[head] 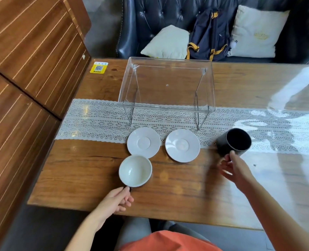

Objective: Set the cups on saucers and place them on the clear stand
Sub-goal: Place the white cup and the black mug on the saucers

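Two white saucers lie side by side on the table, the left saucer [143, 142] and the right saucer [182, 145], both bare. A white cup [135, 170] sits just in front of the left saucer; my left hand [117, 199] pinches its dark handle at the near side. A black mug [233, 141] sits tilted to the right of the saucers, and my right hand [235, 170] grips its handle. The clear stand [166, 107] rises behind the saucers with nothing on its top.
A white lace runner [95, 120] crosses the wooden table [177, 192] under the stand. A yellow QR sticker [98, 67] is at the far left corner. A wood-panelled wall [23, 78] is on the left; beyond the table, a dark sofa holds cushions and a backpack [208, 35].
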Action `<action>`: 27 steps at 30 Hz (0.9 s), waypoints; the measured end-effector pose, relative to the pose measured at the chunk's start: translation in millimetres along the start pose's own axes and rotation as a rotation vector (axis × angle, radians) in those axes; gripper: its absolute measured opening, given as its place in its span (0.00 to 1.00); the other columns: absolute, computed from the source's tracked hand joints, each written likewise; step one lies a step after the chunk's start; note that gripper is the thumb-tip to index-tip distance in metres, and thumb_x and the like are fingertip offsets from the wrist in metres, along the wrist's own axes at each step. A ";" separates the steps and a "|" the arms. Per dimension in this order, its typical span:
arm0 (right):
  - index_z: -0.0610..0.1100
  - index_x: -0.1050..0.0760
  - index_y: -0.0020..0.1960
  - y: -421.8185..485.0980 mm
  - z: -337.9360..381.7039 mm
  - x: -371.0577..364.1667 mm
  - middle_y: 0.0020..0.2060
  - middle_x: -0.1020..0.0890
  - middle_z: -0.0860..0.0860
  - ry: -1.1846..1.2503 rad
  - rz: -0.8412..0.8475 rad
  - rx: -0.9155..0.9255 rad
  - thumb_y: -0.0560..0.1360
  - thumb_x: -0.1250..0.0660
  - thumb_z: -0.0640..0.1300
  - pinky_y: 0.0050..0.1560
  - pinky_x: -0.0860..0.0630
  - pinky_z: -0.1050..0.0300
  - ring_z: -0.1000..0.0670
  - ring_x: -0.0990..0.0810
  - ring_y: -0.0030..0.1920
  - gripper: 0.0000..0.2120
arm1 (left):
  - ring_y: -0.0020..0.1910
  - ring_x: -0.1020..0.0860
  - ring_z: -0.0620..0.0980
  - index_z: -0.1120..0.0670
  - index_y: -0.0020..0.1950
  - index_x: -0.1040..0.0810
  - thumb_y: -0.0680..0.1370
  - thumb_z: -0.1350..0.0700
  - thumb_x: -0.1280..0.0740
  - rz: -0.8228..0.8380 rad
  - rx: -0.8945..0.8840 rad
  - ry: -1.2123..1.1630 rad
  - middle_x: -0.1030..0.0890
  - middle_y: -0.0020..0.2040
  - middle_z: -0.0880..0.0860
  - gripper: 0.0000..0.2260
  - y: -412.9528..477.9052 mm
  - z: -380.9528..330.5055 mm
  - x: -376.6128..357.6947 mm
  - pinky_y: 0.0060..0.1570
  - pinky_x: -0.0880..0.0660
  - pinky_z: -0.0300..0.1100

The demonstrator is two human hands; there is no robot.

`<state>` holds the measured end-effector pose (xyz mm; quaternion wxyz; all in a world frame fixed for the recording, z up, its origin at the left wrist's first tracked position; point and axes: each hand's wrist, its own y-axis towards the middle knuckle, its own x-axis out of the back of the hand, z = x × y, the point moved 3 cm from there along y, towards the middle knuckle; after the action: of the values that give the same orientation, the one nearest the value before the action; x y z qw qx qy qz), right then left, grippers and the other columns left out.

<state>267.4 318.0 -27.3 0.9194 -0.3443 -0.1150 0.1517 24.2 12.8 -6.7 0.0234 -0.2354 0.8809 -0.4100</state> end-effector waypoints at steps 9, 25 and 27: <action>0.46 0.31 0.37 -33.5 -19.5 -19.1 0.30 0.26 0.51 -0.013 0.171 0.137 0.80 0.44 0.53 0.38 0.23 0.59 0.51 0.22 0.33 0.16 | 0.36 0.26 0.48 0.56 0.33 0.32 0.80 0.51 0.42 -0.024 -0.172 -0.076 0.23 0.37 0.54 0.16 13.1 -28.5 8.8 0.39 0.30 0.40; 0.45 0.32 0.38 -32.4 -0.1 -83.4 0.33 0.30 0.49 -0.257 0.315 0.179 0.80 0.44 0.51 0.35 0.33 0.59 0.48 0.26 0.38 0.15 | 0.36 0.24 0.46 0.51 0.33 0.28 0.79 0.48 0.42 -0.021 -0.158 -0.028 0.21 0.38 0.52 0.16 84.1 -63.8 7.3 0.40 0.27 0.39; 0.45 0.33 0.38 -32.2 -0.8 -85.3 0.35 0.30 0.46 -0.248 0.329 0.162 0.80 0.44 0.51 0.34 0.32 0.61 0.48 0.27 0.39 0.15 | 0.36 0.25 0.46 0.51 0.34 0.27 0.79 0.48 0.42 -0.022 -0.153 -0.041 0.21 0.38 0.52 0.15 84.6 -60.0 3.9 0.40 0.28 0.39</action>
<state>194.9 263.9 -15.5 0.8856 -0.2623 -0.1568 0.3496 -26.8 100.6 -28.4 0.0187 -0.2544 0.9064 -0.3368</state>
